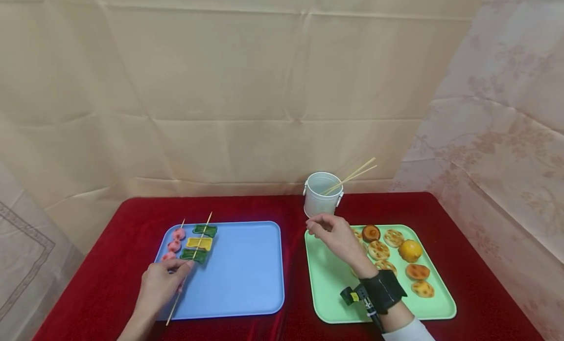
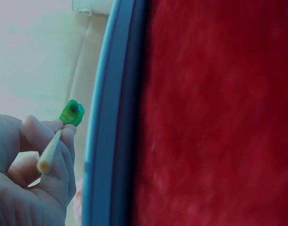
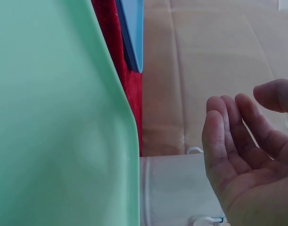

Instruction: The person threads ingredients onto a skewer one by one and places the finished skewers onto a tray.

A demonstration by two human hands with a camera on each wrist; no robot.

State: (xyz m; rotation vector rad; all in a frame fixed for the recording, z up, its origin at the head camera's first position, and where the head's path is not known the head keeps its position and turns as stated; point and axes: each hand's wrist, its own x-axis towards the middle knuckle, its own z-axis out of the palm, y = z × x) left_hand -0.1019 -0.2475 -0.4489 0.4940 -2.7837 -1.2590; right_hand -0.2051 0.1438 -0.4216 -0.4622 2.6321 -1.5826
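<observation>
My left hand pinches the lower part of a bamboo skewer between thumb and fingers, over the left side of the blue tray. Threaded on that skewer are a green piece, a yellow piece and another green piece. Beside it, a skewer of pink balls lies along the tray's left edge, partly hidden by the hand. My right hand hovers over the upper left of the green tray, just in front of the white bucket; its fingers are loosely bent with nothing between them.
The bucket holds thin bamboo sticks leaning right. On the green tray's right side sit several browned round slices, a brown mushroom-like cap, a yellow ball and orange pieces. A red cloth covers the table; beige fabric hangs behind.
</observation>
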